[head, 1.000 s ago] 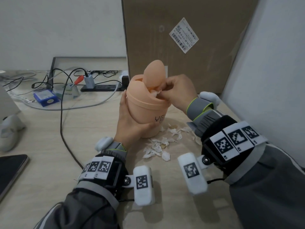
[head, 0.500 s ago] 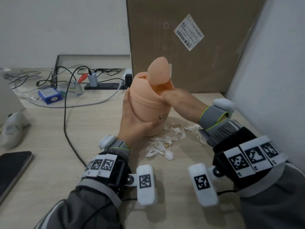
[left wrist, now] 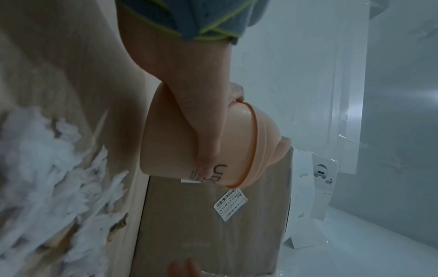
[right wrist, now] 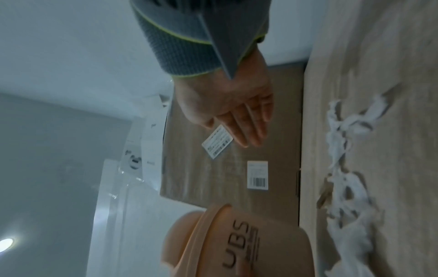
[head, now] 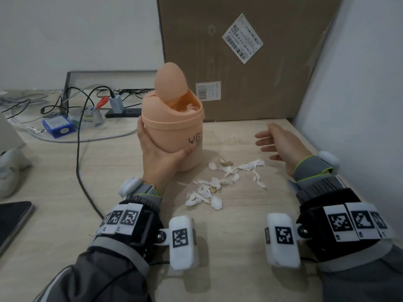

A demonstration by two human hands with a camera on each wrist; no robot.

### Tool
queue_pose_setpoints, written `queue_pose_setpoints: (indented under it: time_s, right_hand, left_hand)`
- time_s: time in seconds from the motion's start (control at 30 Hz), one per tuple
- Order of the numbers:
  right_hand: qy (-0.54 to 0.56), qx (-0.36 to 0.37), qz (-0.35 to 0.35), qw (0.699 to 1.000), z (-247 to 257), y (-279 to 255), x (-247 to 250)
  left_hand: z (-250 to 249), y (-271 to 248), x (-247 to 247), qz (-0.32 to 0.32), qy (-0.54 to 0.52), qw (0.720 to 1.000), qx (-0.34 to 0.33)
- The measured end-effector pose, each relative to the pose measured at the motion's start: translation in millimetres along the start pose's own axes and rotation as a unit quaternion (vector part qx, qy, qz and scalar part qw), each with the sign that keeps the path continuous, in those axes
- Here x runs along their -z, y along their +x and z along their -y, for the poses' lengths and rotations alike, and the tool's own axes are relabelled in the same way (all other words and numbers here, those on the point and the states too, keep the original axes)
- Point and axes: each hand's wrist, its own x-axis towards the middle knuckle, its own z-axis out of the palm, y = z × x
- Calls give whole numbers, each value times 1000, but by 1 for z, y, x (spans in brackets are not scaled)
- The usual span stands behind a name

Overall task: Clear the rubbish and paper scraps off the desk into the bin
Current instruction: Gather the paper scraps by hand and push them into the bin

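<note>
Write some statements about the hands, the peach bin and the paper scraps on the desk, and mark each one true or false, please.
1. The left hand grips the bin. True.
2. The right hand pinches a scrap. False: it is open and holds nothing.
3. The bin's flap is tipped up and white paper shows inside. True.
4. All paper scraps are already in the bin. False: many lie on the desk in front of the bin.
5. A cardboard box stands behind the bin. True.
</note>
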Motion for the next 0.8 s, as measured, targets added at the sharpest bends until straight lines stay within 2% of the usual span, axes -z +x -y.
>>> queue_pose_setpoints:
  time_s: [0.17,0.43,0.53,0.63,0.7,0.8]
  right_hand:
    - [-4,-89,42,995,-21,7,-4]
    - [18,-67,196,978,-20,-8,-20]
    - [22,-78,170,982,-16,-9,-9]
    - [-44,-118,145,981,-18,-11,5]
    - [-80,-140,155,975,-21,-13,8]
    - [-64,-131,189,971,-22,-17,-1]
  left_hand:
    - [3,2,1,-20,-3,1000,15]
    - [3,1,1,-16,8,1000,17]
    - [3,2,2,-20,6,1000,15]
    - [1,2,2,-23,-1,1000,16]
    - [0,1,2,-25,-8,1000,13]
    - [0,0,1,-32,-19,999,14]
